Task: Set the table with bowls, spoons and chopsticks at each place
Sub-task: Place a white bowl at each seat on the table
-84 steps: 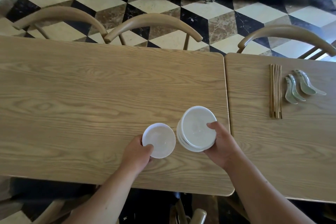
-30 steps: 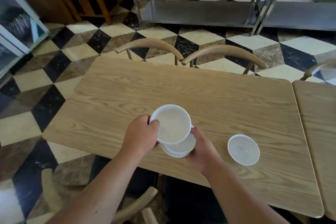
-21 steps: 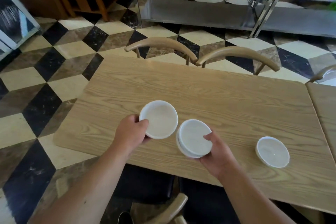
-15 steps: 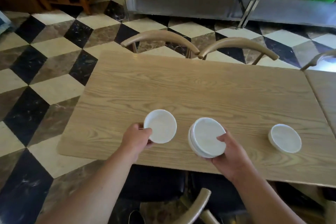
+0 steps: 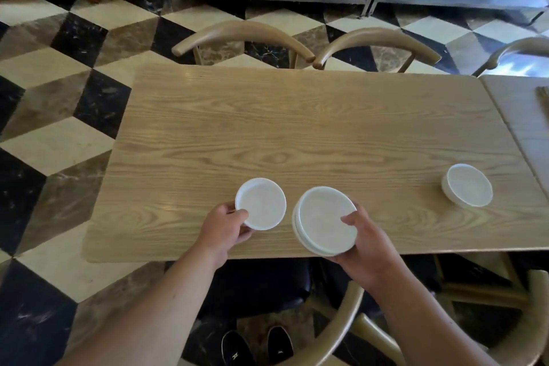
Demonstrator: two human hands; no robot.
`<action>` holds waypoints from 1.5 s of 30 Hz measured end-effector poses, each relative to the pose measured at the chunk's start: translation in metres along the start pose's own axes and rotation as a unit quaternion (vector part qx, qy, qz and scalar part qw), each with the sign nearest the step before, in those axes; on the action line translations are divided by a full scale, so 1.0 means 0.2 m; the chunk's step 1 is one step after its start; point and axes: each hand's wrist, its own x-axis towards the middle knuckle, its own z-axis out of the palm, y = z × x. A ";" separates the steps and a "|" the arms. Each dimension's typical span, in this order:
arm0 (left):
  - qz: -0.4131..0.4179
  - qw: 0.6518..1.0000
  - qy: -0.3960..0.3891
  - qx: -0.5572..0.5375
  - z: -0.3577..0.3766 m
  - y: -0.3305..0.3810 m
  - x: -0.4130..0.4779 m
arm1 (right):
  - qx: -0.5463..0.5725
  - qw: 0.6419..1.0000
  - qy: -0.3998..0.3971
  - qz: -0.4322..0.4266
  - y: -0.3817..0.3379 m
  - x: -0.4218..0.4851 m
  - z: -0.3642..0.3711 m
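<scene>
Nearest you, the curved back of a chair (image 5: 341, 321) stands below the near edge of the tabletop (image 5: 297, 134). Your left hand (image 5: 224, 229) pinches the single bowl (image 5: 260, 203) at its near rim, thumb inside and fingers curled beneath. It holds the bowl at the near edge, left of centre. Whether the bowl's foot has met the wood cannot be told. Your right hand (image 5: 368, 249) grips the stack of bowls (image 5: 325, 220) from below, thumb hooked over the top rim. The stack is tilted toward you above the near edge, just beside the single bowl but apart from it. The bowls appear stiff, smooth-walled and light singly, so expect them to be slippery and liable to chip if knocked rim against rim. Take each one at the rim, thumb inside and fingers under the wall, and keep your palm beneath the nested stack so that none slides out. The placed bowl (image 5: 468, 189) sits upright toward the near right corner, well apart from both hands. The far half of the tabletop carries no bowl. Beyond the far edge stand two chairs (image 5: 243, 36), whose places likely remain to be served. An adjoining table (image 5: 523, 128) abuts the right edge. No spoons are in view.
</scene>
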 end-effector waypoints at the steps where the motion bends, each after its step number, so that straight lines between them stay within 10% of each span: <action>1: -0.001 1.000 -0.003 -0.002 -0.01 -0.01 0.00 | 0.000 1.000 0.002 0.000 0.01 0.00 0.00; 23: 0.004 0.995 0.060 0.081 -0.17 0.12 -0.16 | -0.008 0.999 -0.037 0.020 -0.01 0.10 0.30; 37: -0.033 0.975 -0.197 -0.093 -1.26 0.78 -0.11 | -0.124 0.990 0.014 -0.064 0.47 0.14 1.78; 45: 0.005 0.985 -0.169 -0.039 -2.06 1.23 0.01 | -0.498 0.844 0.136 -0.146 0.64 0.19 2.64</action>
